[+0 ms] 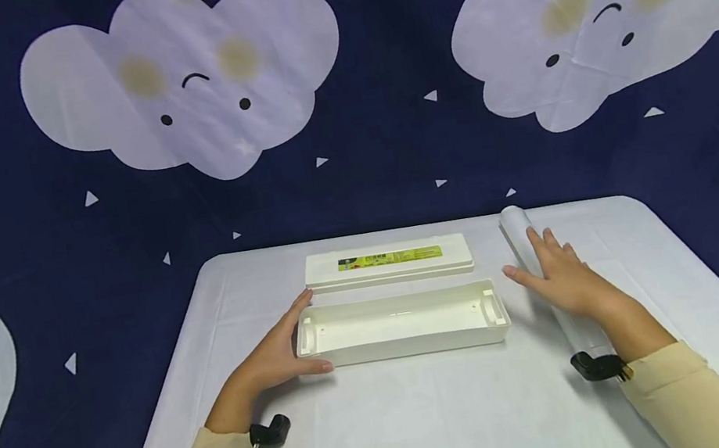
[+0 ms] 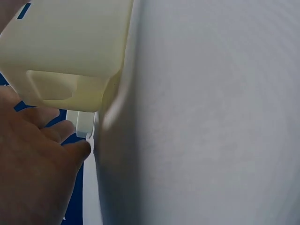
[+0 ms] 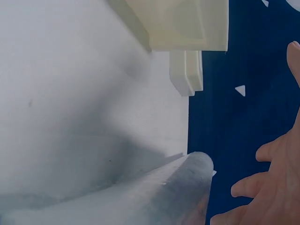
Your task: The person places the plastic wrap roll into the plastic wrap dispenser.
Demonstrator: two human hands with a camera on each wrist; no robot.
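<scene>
An open white plastic box (image 1: 402,348) lies lengthwise on the table, its hollow side up. My left hand (image 1: 275,357) is spread round its left end, thumb at the front corner, fingers toward the back. In the left wrist view the end wall of the box (image 2: 51,89) shows a recess close to those fingers. To the right lies a long, whitish, translucent roll that looks like plastic wrap (image 1: 581,333). Over it my right hand (image 1: 572,283) reaches with fingers spread and nothing gripped. Behind the box lies its long white lid (image 1: 389,273) with a yellow-green label.
A white cloth covers the table (image 1: 422,427), whose far edge runs just behind the lid and the roll's far end. Beyond hangs a dark blue curtain (image 1: 385,37) with white clouds and small triangles. Each wrist carries a small black camera (image 1: 271,432).
</scene>
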